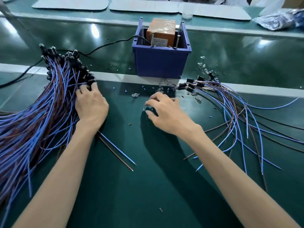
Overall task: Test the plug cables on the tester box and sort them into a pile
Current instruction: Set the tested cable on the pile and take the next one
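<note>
Blue tester box (160, 63) mid-table, big cable pile (41, 112) left, loose cables (230, 104) right, plugs (199, 78) seemingly black

Bright overhead light. White glare patches streak the glossy dark green conveyor belt (92, 32) along its far edge. The right hand (166, 112) smears with motion blur, dropping a dense shadow on the matte green bench mat (148, 186). At the mat's left edge the blue and brown plug cables (41, 112) look crisp. Wide-angle bending bows the grey metal rail (111, 76).

Head-worn wide-angle view, facing forward and down, close above left hand (91, 106) and right hand (166, 112); blue plastic box (160, 61) beyond.
</note>
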`<state>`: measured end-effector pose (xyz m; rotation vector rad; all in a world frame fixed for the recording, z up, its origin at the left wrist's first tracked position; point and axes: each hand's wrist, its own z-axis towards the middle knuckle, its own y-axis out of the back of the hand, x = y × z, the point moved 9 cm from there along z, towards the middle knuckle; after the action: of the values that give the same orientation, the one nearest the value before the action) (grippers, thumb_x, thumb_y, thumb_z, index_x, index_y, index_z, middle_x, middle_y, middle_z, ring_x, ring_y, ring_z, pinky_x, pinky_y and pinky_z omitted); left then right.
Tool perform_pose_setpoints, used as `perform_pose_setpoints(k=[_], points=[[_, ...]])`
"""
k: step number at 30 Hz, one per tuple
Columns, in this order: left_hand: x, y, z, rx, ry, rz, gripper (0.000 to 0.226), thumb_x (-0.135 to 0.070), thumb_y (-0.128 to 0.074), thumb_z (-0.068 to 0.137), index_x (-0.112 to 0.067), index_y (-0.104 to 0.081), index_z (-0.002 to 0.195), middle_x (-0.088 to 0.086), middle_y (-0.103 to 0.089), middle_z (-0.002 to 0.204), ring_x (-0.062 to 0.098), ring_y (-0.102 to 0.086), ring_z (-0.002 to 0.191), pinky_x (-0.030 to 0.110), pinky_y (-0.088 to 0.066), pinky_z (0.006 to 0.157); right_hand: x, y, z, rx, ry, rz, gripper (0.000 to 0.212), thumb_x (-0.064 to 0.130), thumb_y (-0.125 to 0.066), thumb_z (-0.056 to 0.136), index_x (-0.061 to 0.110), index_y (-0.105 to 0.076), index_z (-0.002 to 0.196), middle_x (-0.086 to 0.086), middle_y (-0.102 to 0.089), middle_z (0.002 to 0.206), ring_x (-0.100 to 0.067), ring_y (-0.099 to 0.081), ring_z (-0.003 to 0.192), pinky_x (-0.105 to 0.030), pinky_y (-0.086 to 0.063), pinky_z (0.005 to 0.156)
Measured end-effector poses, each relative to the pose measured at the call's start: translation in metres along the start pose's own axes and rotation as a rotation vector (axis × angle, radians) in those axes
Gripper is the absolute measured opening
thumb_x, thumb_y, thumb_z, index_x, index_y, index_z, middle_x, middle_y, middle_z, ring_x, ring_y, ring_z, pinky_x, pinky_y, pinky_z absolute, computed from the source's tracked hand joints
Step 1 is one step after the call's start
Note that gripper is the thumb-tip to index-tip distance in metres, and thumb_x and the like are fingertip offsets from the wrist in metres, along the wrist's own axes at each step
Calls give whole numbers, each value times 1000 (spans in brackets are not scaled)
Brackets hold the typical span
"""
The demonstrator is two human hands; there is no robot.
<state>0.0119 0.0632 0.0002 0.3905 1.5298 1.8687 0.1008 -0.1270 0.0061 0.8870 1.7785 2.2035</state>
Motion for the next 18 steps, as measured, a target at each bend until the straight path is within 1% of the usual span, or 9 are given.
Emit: perform_pose_setpoints(k=[2,5,8,10,11,12,14,16,18], points=[[0,0,5,10,-11,12,38,-2,-49,90,7,-48,128,36,-48,123,48,-45,114,49,-33,98,7,-2,-1,-1,20,56,30,29,-49,98,16,-59,123,0,-49,126,-18,-46,118,-40,-28,98],[-2,4,11,5,-35,-54,34,4,-54,86,5,-55,120,31,-58,113,47,-52,105,48,-39,91,15,-4,-3,-1,35,122,29,27,-50,97,16,-61,121,1,-52,123,-17,-50,112,-38,-29,96],[-4,7,5,-23,-22,-117,26,-4,-58,90,-3,-65,115,24,-61,110,43,-54,104,48,-44,84,17,-5,-2,13,2,248,27,24,-52,97,14,-63,119,1,-56,117,-18,-56,105,-40,-36,99],[-5,6,-2,-32,0,-134,24,-9,-57,91,-7,-65,114,21,-59,112,41,-53,107,47,-45,80,16,-2,1,-1,-41,386,23,20,-55,95,12,-66,114,-1,-61,110,-16,-59,99,-39,-42,97],[-6,3,-4,-13,2,-138,24,-10,-56,92,-7,-63,115,21,-58,115,40,-51,109,48,-45,82,15,0,3,-12,-67,452,22,19,-55,95,11,-67,112,-1,-62,106,-13,-59,95,-33,-44,94],[-8,-2,-4,29,2,-137,26,-12,-55,94,-5,-59,118,22,-55,119,40,-48,114,48,-42,87,14,1,4,-19,-95,511,21,17,-56,94,11,-67,110,1,-63,103,-9,-58,91,-23,-45,89],[-10,-14,-2,150,21,-123,35,-22,-54,97,-1,-52,125,24,-45,129,40,-39,122,48,-35,100,9,1,5,-24,-159,619,19,18,-56,95,13,-68,109,6,-62,98,-2,-55,84,-6,-40,76],[-11,-19,-2,223,62,-134,40,-29,-54,97,-1,-51,125,23,-40,133,39,-35,125,45,-31,104,5,0,5,-41,-230,727,17,19,-56,95,17,-68,106,12,-63,91,3,-56,81,-1,-39,72],[-15,-14,-7,196,56,-179,34,-27,-56,96,-2,-57,119,21,-41,130,37,-35,124,41,-31,104,4,-2,3,-63,-282,831,14,19,-56,94,21,-69,100,15,-65,87,0,-62,85,-4,-41,74]])
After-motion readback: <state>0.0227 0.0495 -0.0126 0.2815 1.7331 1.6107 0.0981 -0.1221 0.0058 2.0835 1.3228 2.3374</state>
